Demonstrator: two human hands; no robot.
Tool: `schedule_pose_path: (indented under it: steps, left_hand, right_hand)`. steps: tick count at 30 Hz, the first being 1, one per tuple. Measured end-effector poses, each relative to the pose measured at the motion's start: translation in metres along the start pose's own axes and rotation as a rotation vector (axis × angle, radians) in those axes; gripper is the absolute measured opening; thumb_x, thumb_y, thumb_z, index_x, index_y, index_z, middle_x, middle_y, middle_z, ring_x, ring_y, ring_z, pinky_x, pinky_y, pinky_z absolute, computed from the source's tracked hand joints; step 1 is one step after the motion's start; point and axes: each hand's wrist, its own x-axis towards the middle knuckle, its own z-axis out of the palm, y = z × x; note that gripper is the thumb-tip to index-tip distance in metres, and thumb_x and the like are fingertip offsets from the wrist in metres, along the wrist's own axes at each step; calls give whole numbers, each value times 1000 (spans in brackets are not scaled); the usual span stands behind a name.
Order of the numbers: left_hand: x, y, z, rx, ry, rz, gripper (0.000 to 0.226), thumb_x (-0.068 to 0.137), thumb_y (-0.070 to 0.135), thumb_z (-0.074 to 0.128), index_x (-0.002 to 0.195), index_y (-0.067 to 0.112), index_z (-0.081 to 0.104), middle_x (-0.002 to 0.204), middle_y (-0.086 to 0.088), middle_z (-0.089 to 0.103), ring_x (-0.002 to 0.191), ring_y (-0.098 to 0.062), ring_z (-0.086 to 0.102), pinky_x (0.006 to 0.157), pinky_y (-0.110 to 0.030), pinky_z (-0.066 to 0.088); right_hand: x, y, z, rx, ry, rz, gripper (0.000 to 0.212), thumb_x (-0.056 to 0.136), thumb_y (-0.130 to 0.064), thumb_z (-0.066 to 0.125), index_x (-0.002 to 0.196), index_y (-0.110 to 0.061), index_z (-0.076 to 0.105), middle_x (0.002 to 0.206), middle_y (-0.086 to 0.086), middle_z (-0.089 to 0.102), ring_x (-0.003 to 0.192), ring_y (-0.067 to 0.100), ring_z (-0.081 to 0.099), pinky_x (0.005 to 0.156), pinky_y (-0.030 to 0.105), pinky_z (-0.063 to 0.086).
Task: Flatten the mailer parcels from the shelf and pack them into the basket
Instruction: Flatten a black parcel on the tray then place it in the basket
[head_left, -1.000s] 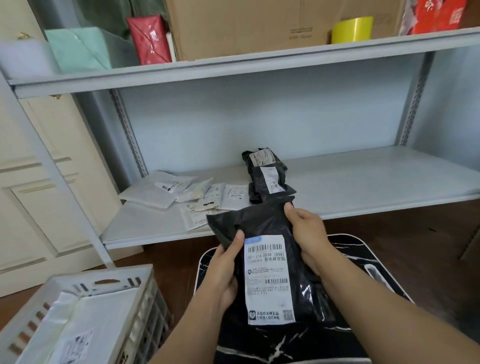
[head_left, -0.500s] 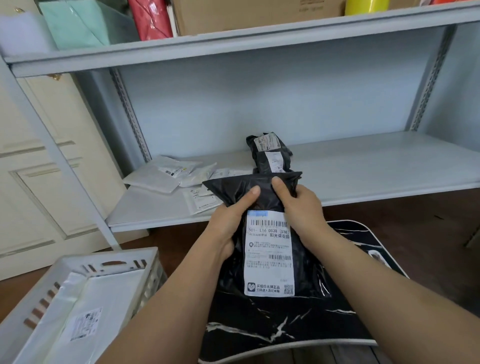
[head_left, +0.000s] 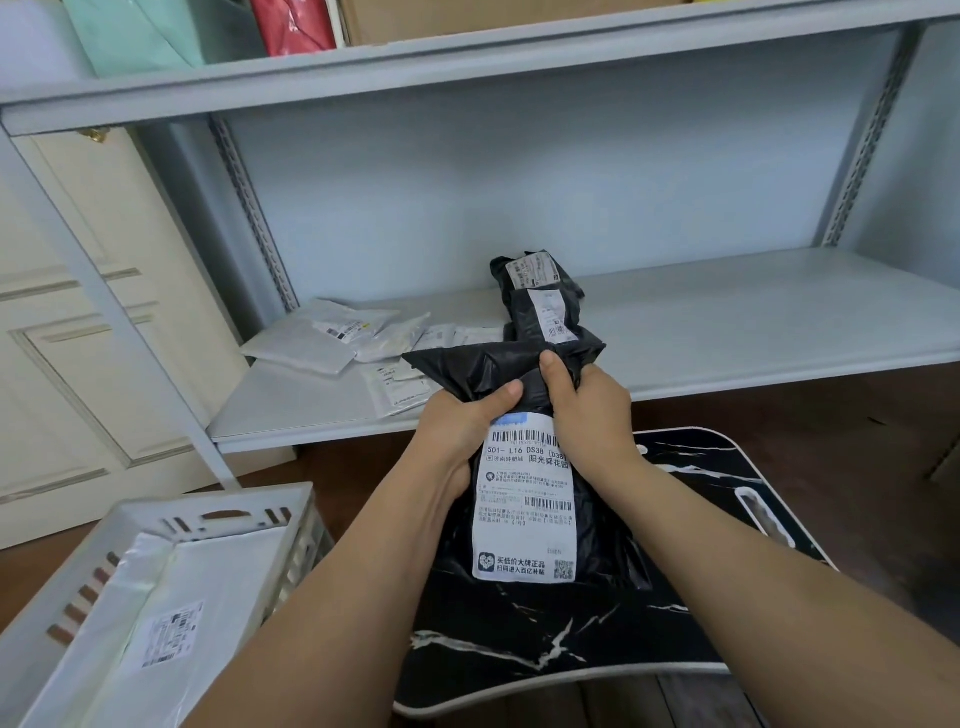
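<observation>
Parcel in hand: black mailer (head_left: 524, 499) with a white shipping label, held upright over the black marbled board (head_left: 561, 639), its bunched top flap level with the front edge of the lower shelf (head_left: 753, 332).
Left hand (head_left: 462, 436): curled round the mailer's neck from the left, thumb pressed across the black plastic just above the label.
Right hand (head_left: 587, 415): gripping the neck from the right, thumb up on the flap.
Shelf stock: two more black mailers (head_left: 543, 301) stacked at mid-shelf; pale mailers (head_left: 332, 338) scattered near the left end.
Basket (head_left: 156, 525): white slatted crate at lower left, with a white mailer (head_left: 171, 613) lying flat inside.
</observation>
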Motion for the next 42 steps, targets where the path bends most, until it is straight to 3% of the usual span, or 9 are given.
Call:
schedule_pose_path:
  steps: [5, 12, 19, 23, 27, 30, 34, 39, 42]
  left_hand:
    - [1, -3, -7, -32, -7, -24, 23, 84, 5, 70, 106, -3, 66, 79, -13, 72, 57, -20, 69, 49, -27, 54]
    - [6, -4, -22, -57, 22, -24, 27, 84, 6, 70, 109, -4, 65, 83, -14, 73, 60, -21, 70, 51, -28, 55]
    - [17, -12, -68, -135, 214, -71, 37, 81, 17, 75, 112, -1, 64, 91, -18, 73, 72, -31, 72, 59, -35, 57]
    - [16, -14, -99, -117, 331, -96, 37, 83, 27, 74, 104, -2, 64, 81, -14, 72, 63, -25, 70, 52, -30, 54]
    - [8, -12, -126, -5, 178, -157, 29, 78, 23, 78, 97, 4, 68, 88, -13, 74, 79, -25, 72, 72, -36, 58]
    - [5, -14, -152, 14, 88, -117, 28, 78, 2, 75, 105, 2, 69, 99, -13, 74, 89, -26, 71, 75, -35, 58]
    - [6, -11, -195, 26, 176, -9, 40, 75, -8, 73, 114, -4, 63, 107, -18, 71, 97, -32, 68, 83, -41, 57]
    - [3, -8, -271, -25, 387, 27, 40, 76, -8, 74, 113, 0, 62, 107, -19, 71, 95, -33, 69, 79, -45, 58]
    - [-6, -19, -332, -139, 558, -87, 32, 84, -5, 66, 115, 0, 60, 102, -17, 71, 87, -31, 70, 70, -40, 57]
  right_hand:
    - [-2, -3, 5, -15, -17, -16, 50, 98, -47, 43, 62, -14, 33, 64, 0, 41, 59, 13, 39, 52, 26, 27]
    - [1, -8, 19, 14, -93, 40, 53, 94, -56, 43, 70, -9, 46, 72, 3, 52, 71, 19, 50, 60, 31, 31]
    - [-4, -15, 30, 133, -491, 210, 70, 84, -75, 38, 106, -16, 67, 106, -1, 66, 100, 18, 60, 87, 34, 44]
    - [-20, -11, 49, -7, -768, 72, 38, 90, -59, 50, 92, -24, 66, 93, -10, 67, 87, 7, 63, 77, 21, 48]
    - [-24, -18, 83, -249, -560, -151, 39, 99, -46, 42, 72, -20, 54, 69, -10, 54, 67, 10, 52, 54, 16, 32]
    - [-23, -25, 106, -300, -447, -198, 40, 99, -43, 41, 69, -18, 50, 66, -5, 53, 68, 20, 52, 55, 30, 30]
    - [-29, -46, 146, -308, -434, -260, 42, 100, -42, 39, 67, -17, 44, 65, -2, 49, 65, 22, 48, 59, 35, 28]
    - [-37, -69, 201, -92, -883, -83, 39, 92, -55, 50, 99, -19, 66, 95, -3, 68, 90, 19, 65, 81, 35, 50]
    - [-50, -73, 246, -142, -983, -146, 24, 90, -35, 64, 89, -12, 62, 91, 8, 67, 89, 28, 66, 86, 46, 52]
